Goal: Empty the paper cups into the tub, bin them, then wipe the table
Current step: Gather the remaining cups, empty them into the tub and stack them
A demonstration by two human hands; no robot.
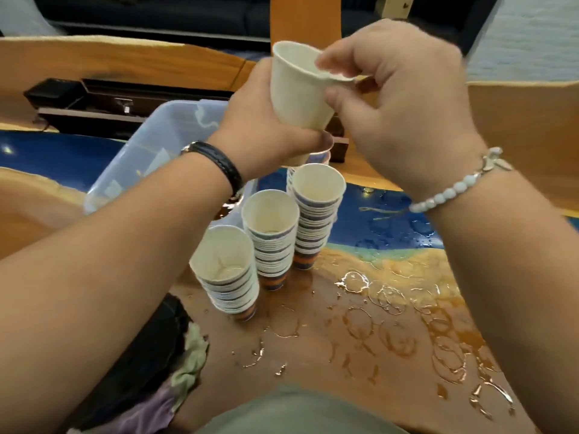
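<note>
From the head camera I see both forearms raised over the table (391, 355), meeting around one white paper cup (297, 92) held upright in the air, above the stacks and just right of the tub (150, 142). The left hand (263, 120) comes in from the left and grips the cup's lower part, with its fingers (322, 140) curled under the base. The right hand (404, 114) pinches the rim between thumb and forefinger, its other fingers loosely bent.

The stacked cups carry blue and orange bands; any lettering is too small for me to read.

I count three stacks of nested cups in a diagonal row: the nearest stack (228, 277), the middle stack (272, 236) and the far stack (316, 214). A fourth stack (318, 158) is mostly hidden beneath the left hand. The one clear plastic tub stands on the table behind the left forearm. Wet rings (398, 339) cover the tabletop, and crumpled cloths (188, 364) lie at its lower left edge.
</note>
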